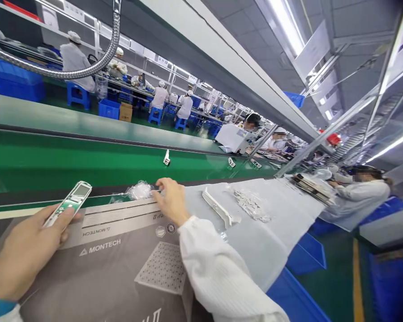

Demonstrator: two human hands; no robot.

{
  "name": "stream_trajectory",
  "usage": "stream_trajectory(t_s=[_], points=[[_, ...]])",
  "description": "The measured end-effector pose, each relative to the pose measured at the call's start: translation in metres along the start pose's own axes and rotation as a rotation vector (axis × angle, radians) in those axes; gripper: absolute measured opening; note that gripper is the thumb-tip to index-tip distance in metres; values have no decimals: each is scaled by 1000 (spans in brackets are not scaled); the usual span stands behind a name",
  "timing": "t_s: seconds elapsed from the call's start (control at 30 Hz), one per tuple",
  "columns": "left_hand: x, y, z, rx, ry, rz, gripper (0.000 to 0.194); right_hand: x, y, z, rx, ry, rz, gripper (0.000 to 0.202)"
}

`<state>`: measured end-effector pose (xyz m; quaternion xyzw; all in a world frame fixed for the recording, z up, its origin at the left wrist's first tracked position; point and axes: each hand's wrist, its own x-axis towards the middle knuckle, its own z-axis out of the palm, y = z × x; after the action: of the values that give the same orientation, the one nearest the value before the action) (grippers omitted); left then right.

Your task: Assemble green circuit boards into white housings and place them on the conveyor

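Note:
My left hand [36, 243] is closed around a slim white handheld device [71, 201], held tilted at the left. A small grey display sits at its upper end, and green circuit board shows below that. My right hand [171, 199] reaches over the far edge of a grey printed cardboard box [121, 268]. Its thumb and forefinger are apart, beside a heap of small clear plastic pieces [139, 191]; whether the fingertips touch the heap I cannot tell. To the right of this hand, a long white plastic part [216, 208] lies on a pale sheet [255, 241].
Small white pieces [250, 203] lie in a bag or pile on the sheet. Beyond runs a green conveyor belt [87, 165] carrying white parts [167, 157]. Blue bins [298, 295] stand below right. A co-worker [362, 192] sits at the right; a metal hose [112, 44] hangs upper left.

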<state>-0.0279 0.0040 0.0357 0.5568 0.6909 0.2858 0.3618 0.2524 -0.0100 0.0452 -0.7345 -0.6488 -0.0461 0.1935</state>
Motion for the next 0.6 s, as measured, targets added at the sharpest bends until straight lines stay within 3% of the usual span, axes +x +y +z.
stream_trajectory(t_s=[0.2, 0.3, 0.4, 0.53, 0.6], points=[[-5, 6, -2, -60, -42, -85, 36, -41, 112, -50, -265, -20, 371, 19], [-5, 6, -1, -64, -39, -79, 33, -58, 153, -64, -320, -69, 470, 5], [-4, 4, 0, -68, -42, -68, 35, -67, 169, -66, -316, -87, 470, 10], [-4, 3, 0, -51, -44, -59, 36, -73, 168, -59, -325, -85, 452, 16], [-5, 4, 1, -73, 26, -10, 33, -75, 166, -56, -335, -91, 436, 15]])
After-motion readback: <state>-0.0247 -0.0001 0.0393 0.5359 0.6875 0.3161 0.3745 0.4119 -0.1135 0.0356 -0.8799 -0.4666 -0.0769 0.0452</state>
